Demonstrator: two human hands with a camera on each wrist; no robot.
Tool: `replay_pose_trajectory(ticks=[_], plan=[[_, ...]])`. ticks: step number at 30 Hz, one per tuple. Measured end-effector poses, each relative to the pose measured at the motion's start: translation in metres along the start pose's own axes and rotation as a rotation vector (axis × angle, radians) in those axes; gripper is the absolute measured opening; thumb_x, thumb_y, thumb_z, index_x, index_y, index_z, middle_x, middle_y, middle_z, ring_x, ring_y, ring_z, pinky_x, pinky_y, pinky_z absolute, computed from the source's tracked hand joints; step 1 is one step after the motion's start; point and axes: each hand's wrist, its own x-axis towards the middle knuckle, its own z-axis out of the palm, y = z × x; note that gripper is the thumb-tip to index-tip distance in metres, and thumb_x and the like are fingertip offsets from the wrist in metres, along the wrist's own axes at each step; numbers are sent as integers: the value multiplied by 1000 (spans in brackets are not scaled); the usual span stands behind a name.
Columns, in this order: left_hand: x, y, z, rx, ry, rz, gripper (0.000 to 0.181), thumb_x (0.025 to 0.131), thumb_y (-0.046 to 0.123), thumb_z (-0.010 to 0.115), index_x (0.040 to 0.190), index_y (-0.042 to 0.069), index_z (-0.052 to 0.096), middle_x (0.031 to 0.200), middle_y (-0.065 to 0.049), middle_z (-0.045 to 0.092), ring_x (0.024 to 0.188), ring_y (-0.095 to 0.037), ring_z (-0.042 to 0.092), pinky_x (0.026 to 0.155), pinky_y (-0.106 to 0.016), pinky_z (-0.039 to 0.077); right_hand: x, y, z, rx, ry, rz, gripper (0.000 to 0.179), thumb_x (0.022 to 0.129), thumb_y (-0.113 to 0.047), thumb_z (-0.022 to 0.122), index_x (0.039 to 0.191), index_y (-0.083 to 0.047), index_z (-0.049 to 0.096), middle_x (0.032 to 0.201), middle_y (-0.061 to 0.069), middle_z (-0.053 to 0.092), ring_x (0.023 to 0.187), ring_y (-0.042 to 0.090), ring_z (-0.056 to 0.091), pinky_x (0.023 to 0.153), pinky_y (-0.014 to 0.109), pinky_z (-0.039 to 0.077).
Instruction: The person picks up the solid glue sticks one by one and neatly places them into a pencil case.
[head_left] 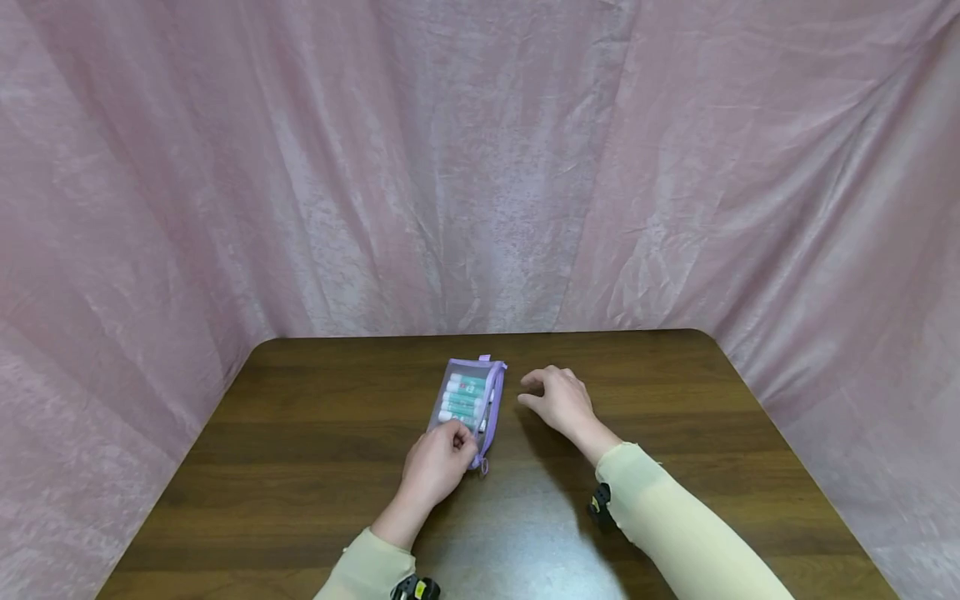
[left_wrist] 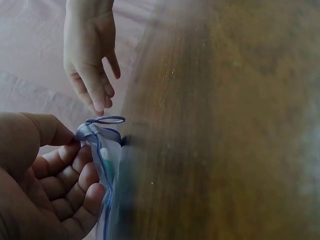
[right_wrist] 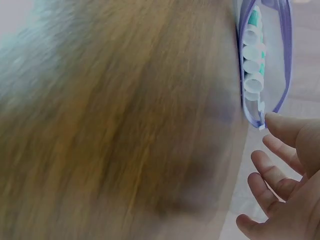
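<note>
A purple-edged mesh zipper pouch lies near the middle of the table, with several white-capped tubes with green labels inside. My left hand pinches its near end between thumb and index finger, close to a loop at that corner. In the right wrist view the pouch's mouth gapes, and the round white ends of the tubes show within. Right of the pouch, my right hand hovers over the table with fingers loosely bent and holds nothing. Its thumb points toward the pouch.
The brown wood-grain table has rounded far corners. Behind it and along its sides hangs a pink velvety curtain. Pale sleeves cover both forearms, and a black device is strapped at each wrist.
</note>
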Motion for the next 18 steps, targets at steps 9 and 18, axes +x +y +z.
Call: replay_pose_trajectory(ticks=[9, 18], plan=[[5, 6, 5, 77, -18, 30, 10, 84, 22, 63, 76, 25, 59, 65, 13, 53, 58, -10, 49, 56, -33, 41, -12, 7, -8, -27, 14, -22, 32, 86, -33, 79, 114, -17, 75, 113, 2, 69, 109, 30, 59, 94, 50, 43], [6, 17, 11, 137, -26, 49, 14, 88, 22, 63, 74, 24, 57, 61, 12, 50, 53, -10, 46, 50, -33, 38, -32, 14, -20, -50, 51, -41, 34, 87, -35, 79, 117, -18, 74, 120, 3, 66, 112, 31, 58, 96, 53, 42]])
